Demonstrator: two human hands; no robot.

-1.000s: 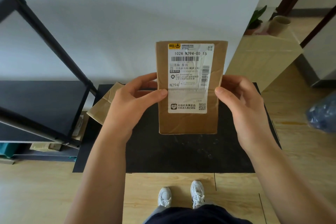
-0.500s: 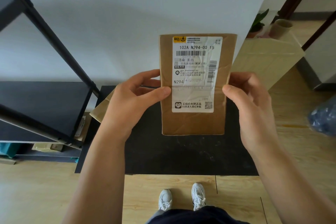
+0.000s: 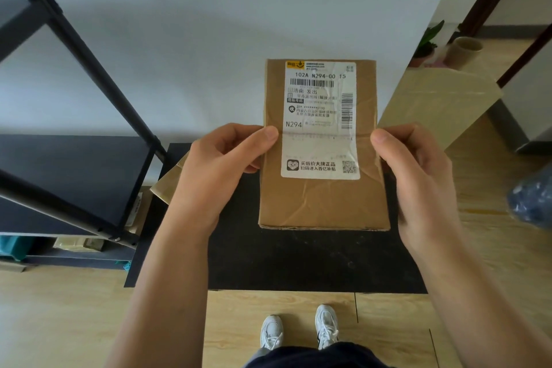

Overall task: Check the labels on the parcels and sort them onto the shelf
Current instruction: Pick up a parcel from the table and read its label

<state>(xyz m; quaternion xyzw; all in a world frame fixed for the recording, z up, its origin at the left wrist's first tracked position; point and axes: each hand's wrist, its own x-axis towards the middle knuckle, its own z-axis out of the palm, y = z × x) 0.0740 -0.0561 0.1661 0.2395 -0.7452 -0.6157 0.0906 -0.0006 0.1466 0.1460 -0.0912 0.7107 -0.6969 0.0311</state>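
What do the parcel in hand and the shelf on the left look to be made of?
The parcel looks like brown corrugated cardboard, matte and creased, with a ragged bottom edge; glossy clear tape seems to cover its white paper label. The shelf looks like black-painted metal posts with dark matte boards, though the board material is unclear.

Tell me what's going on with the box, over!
Left hand and right hand grip the parcel by its side edges. Label faces up, readable: N294. Shelf at left, not yet reached. Nothing in the way.
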